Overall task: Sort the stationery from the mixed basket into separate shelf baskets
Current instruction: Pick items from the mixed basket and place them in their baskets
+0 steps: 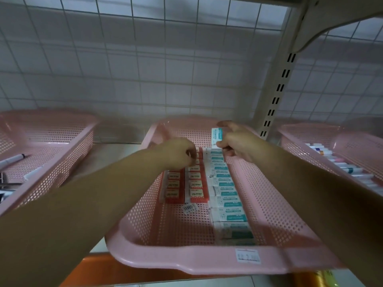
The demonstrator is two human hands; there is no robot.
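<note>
Teal-and-white eraser (217, 136) upright, pinched in right hand (238, 141) at far end of teal eraser row (227, 191), inside middle pink basket (186, 259). Left hand (179, 153) curled over red-sleeved 2B erasers (184, 183); motion blur, grip probably closed, contents indeterminate. Marker baskets flank: left (62, 156), right (306, 150).

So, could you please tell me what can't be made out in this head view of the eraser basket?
- Price sticker on the middle basket's front rim: print blurred.
- Left hand: whether its grip holds anything is hidden by curled fingers and motion blur.
- Far end of the red eraser rows: covered by that hand.
- Left basket: contents cut off by the frame edge.
- Teal eraser in the right hand: label too small.
</note>
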